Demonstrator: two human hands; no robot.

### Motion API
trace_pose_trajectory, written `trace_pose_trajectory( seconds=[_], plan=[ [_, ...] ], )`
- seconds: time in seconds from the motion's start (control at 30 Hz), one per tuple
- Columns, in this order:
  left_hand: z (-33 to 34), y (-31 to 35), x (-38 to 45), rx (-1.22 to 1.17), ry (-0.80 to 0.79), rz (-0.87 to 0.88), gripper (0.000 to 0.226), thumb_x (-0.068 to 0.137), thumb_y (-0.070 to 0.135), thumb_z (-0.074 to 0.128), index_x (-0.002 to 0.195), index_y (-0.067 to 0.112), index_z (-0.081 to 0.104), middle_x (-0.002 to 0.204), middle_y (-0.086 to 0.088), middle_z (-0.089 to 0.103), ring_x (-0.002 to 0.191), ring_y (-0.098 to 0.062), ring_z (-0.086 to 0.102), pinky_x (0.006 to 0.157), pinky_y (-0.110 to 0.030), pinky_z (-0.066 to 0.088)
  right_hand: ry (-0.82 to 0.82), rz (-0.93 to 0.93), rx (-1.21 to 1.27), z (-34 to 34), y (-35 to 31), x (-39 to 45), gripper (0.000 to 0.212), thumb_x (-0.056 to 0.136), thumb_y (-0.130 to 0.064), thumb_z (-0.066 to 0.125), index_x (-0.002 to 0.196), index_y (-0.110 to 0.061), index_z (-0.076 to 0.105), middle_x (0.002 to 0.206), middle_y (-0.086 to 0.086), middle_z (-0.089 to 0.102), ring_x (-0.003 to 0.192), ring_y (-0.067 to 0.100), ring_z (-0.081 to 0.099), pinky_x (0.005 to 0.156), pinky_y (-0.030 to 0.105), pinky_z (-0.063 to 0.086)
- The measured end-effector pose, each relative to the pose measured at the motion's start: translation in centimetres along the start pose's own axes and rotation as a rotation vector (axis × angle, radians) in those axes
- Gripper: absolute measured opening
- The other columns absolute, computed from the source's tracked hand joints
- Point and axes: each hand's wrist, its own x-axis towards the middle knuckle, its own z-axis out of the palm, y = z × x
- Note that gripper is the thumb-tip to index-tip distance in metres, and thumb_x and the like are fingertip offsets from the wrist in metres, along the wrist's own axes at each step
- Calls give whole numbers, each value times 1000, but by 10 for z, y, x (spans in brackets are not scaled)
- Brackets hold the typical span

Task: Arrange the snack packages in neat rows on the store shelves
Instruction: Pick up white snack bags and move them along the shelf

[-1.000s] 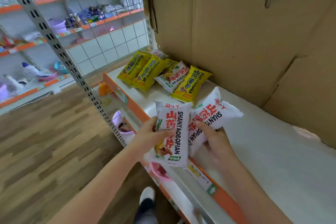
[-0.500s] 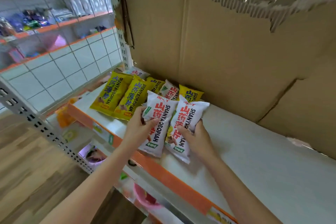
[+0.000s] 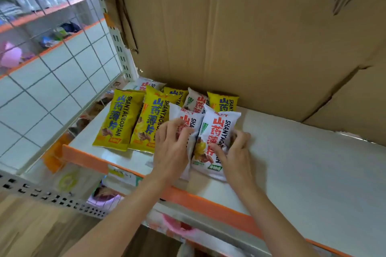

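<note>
My L hand [image 3: 171, 148] curled over left white crinkly foil snack pack [image 3: 188, 123]; R hand [image 3: 234, 152] pinching right white foil snack pack [image 3: 217, 131] at its side edge. Both lie flat on white shelf board [image 3: 302, 162], touching, just right of two yellow foil snack packs [image 3: 123, 119]. Likely light, puffy, slippery film, chips fragile. Best hold by edges, no squeezing.
</note>
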Motion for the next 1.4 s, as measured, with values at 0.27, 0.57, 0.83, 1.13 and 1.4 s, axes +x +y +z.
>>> trace_pose_trajectory(
  seconds=[0.27,0.57,0.83,1.13,1.4],
  plan=[
    [4,24,-10,-345,-136,284,20,75,-1,45,82,4,63,113,-12,61,102,-30,50,88,-37,43,-142,-209,-327,-1,4,-19,50,90,-25,34,137,-8,42,138,7,45,114,26,56,87,39,53],
    [6,71,-3,-180,-391,356,19,72,19,52,83,12,66,98,-8,61,95,-30,48,77,-43,45,-320,-135,-388,-68,22,-58,54,82,-27,29,127,-7,51,127,9,52,111,29,52,92,43,47],
    [16,171,-27,-183,-560,516,31,68,29,41,80,19,68,88,0,63,86,-25,57,66,-32,49,-114,-58,-575,-157,93,-128,34,70,-29,39,92,-20,64,92,-3,62,78,17,63,55,25,51],
    [26,347,-71,-201,-637,693,31,72,41,42,78,26,68,79,6,65,76,-19,63,64,-32,51,-68,218,-591,-279,181,-234,41,80,-26,32,104,-10,61,106,7,60,92,28,59,70,39,52],
    [30,471,-129,-287,-776,846,30,84,39,45,103,27,64,104,3,60,102,-20,54,87,-36,42,7,449,-604,-346,237,-330,39,95,-27,43,134,-22,42,140,-1,37,127,21,36,102,37,36]
  ],
)
